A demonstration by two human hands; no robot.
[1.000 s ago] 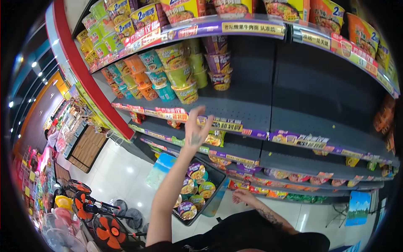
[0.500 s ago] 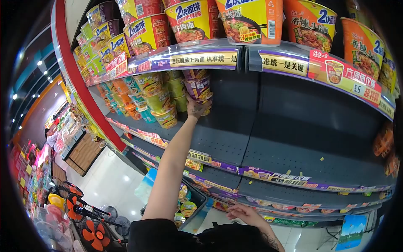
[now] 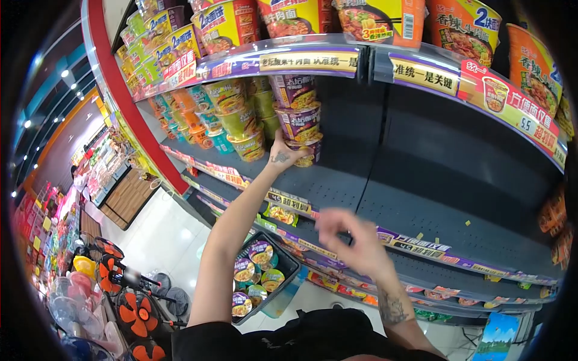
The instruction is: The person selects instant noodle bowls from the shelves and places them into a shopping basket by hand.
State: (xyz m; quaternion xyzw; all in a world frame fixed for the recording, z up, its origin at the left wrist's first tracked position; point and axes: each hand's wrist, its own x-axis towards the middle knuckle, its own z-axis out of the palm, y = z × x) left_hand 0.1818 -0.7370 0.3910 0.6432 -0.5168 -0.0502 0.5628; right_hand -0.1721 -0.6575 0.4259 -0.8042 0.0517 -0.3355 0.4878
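My left hand (image 3: pixel 285 154) is wrapped round the bottom purple noodle cup (image 3: pixel 308 151) of a stack of three on the middle shelf. Two more purple cups (image 3: pixel 300 122) stand upright on top of it. Beside the stack, to its left, are green-yellow cups (image 3: pixel 242 124). My right hand (image 3: pixel 352 237) is raised in front of the shelf's price strip, blurred by motion, its fingers partly curled and apart, with nothing seen between them. Below, a black basket (image 3: pixel 282 286) holds several noodle cups (image 3: pixel 262 253) with their lids up.
Large noodle tubs (image 3: pixel 289 18) line the upper shelf, whose edge (image 3: pixel 307 63) juts out above my hands. Lower shelves (image 3: pixel 325 246) hold packets. Fans (image 3: pixel 137 313) stand at the lower left. A distant person (image 3: pixel 78 180) is by a counter.
My left hand reached up from the shelf edge to the purple stack and took hold of its bottom cup. My right hand has risen from low by my body to the shelf's front.
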